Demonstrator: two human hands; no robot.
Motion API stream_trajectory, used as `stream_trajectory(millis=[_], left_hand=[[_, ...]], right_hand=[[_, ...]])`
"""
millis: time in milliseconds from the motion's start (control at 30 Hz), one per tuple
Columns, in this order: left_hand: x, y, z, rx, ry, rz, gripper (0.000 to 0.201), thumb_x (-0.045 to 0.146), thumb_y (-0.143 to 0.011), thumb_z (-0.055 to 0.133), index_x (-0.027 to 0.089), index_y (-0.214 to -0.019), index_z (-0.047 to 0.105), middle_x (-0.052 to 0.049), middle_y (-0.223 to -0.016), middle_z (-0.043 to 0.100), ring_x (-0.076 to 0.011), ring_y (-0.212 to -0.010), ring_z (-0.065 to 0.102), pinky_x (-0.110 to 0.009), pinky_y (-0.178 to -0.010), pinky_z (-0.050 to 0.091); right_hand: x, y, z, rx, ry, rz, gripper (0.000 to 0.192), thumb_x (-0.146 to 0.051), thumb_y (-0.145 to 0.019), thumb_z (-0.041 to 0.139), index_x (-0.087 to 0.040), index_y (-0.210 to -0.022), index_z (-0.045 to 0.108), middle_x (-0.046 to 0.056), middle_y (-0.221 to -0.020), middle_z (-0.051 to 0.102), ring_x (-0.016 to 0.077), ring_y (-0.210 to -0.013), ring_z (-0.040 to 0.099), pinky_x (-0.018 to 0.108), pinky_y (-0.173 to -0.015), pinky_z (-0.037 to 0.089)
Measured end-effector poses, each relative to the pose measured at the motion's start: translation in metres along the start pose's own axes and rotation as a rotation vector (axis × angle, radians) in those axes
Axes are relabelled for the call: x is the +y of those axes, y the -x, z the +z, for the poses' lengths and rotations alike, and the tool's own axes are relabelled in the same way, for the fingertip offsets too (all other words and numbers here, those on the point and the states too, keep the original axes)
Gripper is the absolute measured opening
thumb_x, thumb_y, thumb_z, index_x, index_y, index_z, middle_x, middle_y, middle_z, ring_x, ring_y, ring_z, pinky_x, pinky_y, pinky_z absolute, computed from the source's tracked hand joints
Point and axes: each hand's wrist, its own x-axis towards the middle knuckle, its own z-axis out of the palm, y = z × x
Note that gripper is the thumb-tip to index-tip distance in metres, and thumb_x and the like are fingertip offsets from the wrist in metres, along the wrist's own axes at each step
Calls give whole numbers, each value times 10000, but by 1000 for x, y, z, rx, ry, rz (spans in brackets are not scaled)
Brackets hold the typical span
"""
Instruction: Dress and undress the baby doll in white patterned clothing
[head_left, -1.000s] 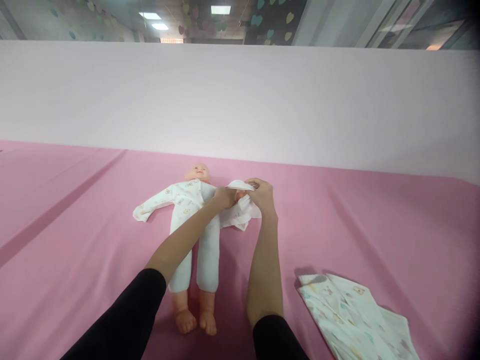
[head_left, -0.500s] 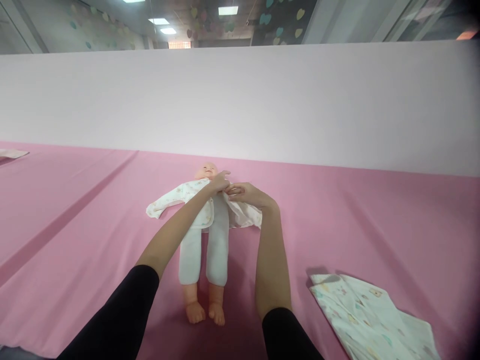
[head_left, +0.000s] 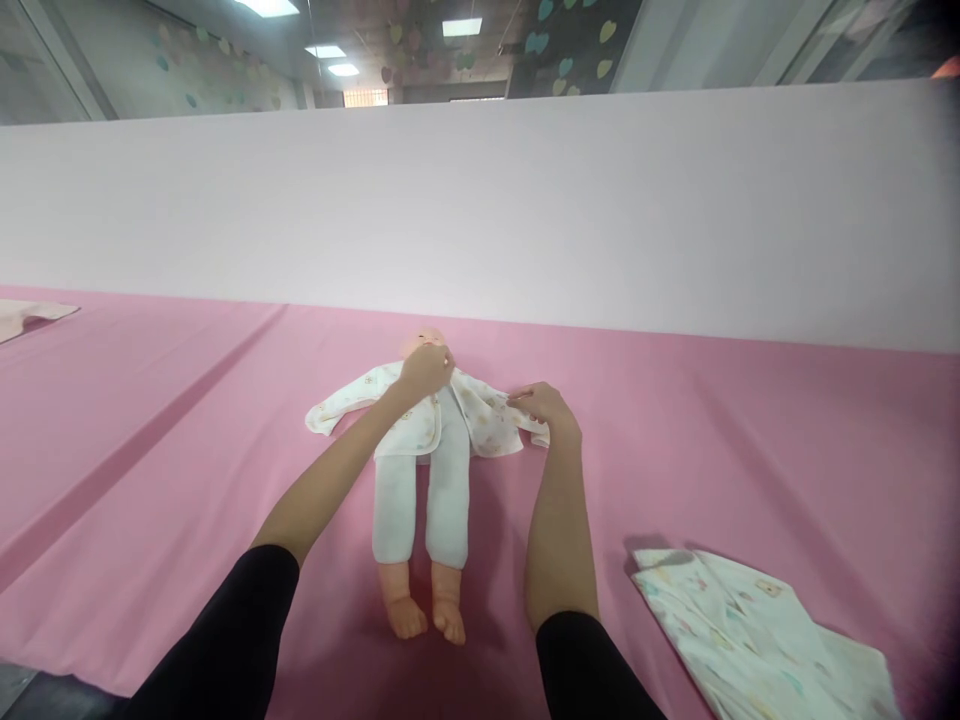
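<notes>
A baby doll (head_left: pixel 448 520) lies on its back, feet toward me, dressed in white leggings. Its white printed jacket (head_left: pixel 487 410) hangs open at the front, with both sleeves spread out sideways. My left hand (head_left: pixel 427 368) is closed at the jacket's collar, just below the doll's face and partly covering it; the fingers pinch the jacket's edge. Over the sleeve on the right, my right hand (head_left: pixel 544 402) has its thumb and fingers closed on the cloth. The doll's own hands are not visible.
A folded, printed white cloth (head_left: pixel 757 630) lies at the lower right on the pink padded surface (head_left: pixel 187 420). Another pale cloth (head_left: pixel 30 316) rests at the far left edge. A white wall panel (head_left: pixel 480 210) stands behind the doll.
My right hand has moved right, from the doll's shoulder out along the sleeve. The jacket's right-hand side now lies over the shoulder, its sleeve stretched outward. My left hand has shifted slightly left.
</notes>
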Motion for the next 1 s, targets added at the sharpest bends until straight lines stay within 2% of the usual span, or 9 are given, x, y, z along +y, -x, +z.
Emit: stream_trajectory(millis=[67,133,267,367,500,633,733,867,1000], left_hand=[[11,19,15,-60,-76,80,319,363,-880,431,170,-966,671,-90,-901,654,-222,-899,575,-355,-826,441],[23,37,30,-35,-209,184,339,422,-860,469,180,-960,684,-122,-980,637,-280,-972,543,-440,-883,398],[39,55,43,-74,-285,301,243,268,-853,488,140,-859,696,-150,-963,635,-298,-966,540,-445,-860,396],[38,57,34,-93,15,260,266,164,-856,431,144,-795,690,-110,-863,657,-221,-858,586,-372,-817,437],[19,52,12,32,524,84,230,114,-765,482,157,-888,672,-35,-858,671,-132,-749,598,-248,-720,471],[2,49,-5,129,683,-54,279,94,-715,466,142,-942,621,-28,-899,638,-92,-632,554,-211,-583,448],[2,54,-13,126,623,-28,329,75,-719,432,165,-976,617,-28,-954,612,-82,-607,527,-216,-565,436],[15,66,-21,166,356,94,366,16,-741,360,192,-891,643,-17,-877,612,-126,-757,559,-245,-663,434],[29,78,-22,54,207,167,425,8,-787,327,227,-994,626,-24,-957,600,-140,-809,575,-253,-637,421]], right_hand=[[-1,-3,5,20,25,-32,174,-183,-644,650,-152,-799,722,10,-613,633,83,-415,469,201,-431,367],[-2,-4,8,54,28,-48,137,-156,-639,638,-145,-749,719,19,-604,634,90,-438,487,200,-445,367],[-10,-1,8,40,-39,-72,100,-141,-672,594,-135,-705,689,44,-652,656,114,-495,540,204,-455,382],[-20,3,7,40,-65,-124,93,-117,-675,566,-138,-673,656,39,-646,652,111,-495,545,198,-465,389],[-32,7,7,24,17,-145,136,-71,-655,520,-153,-663,628,21,-649,651,92,-459,522,198,-481,378],[-36,4,11,58,97,-129,103,-112,-697,537,-169,-708,622,27,-756,667,108,-561,554,204,-502,357],[-35,-1,17,93,215,-115,62,-156,-737,559,-171,-730,619,42,-817,663,136,-683,570,216,-539,351],[-38,-4,24,88,305,-109,90,-128,-755,527,-159,-761,611,62,-847,655,152,-745,562,229,-564,343],[-56,7,24,75,162,-216,103,-144,-778,496,-157,-755,596,48,-824,652,131,-728,557,213,-586,360]])
